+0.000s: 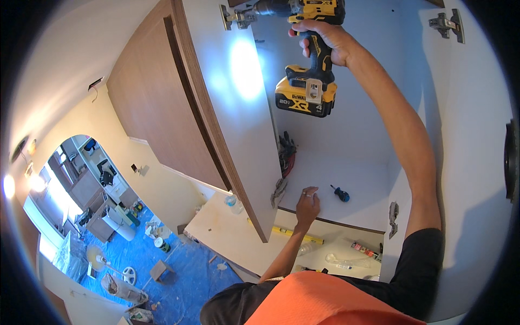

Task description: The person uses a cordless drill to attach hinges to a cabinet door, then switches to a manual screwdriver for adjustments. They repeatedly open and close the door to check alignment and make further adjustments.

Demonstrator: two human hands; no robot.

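My right hand (pixel 331 42) is wrapped round the handle of a yellow and black cordless drill (pixel 314 78). Raised inside the open cabinet, the drill points left, its front end close to the upper metal hinge (pixel 238 17) on the left door (pixel 246 116). A bright patch of light falls on that door. Low down, my left hand (pixel 309 207) is at the front of the cabinet's bottom shelf (pixel 357 176), fingers bent together; whether they hold something small is hidden. To its right lies a short dark blue screwdriver (pixel 340 193).
Another hinge (pixel 447 25) juts from the right side. Dark tools (pixel 287 154) lie behind the left door. Below, a countertop (pixel 225 222) bears a yellow spirit level (pixel 298 234) and a red-labelled tube (pixel 366 251). Blue sheeting (pixel 189 271) covers the floor, with buckets and a fan on it.
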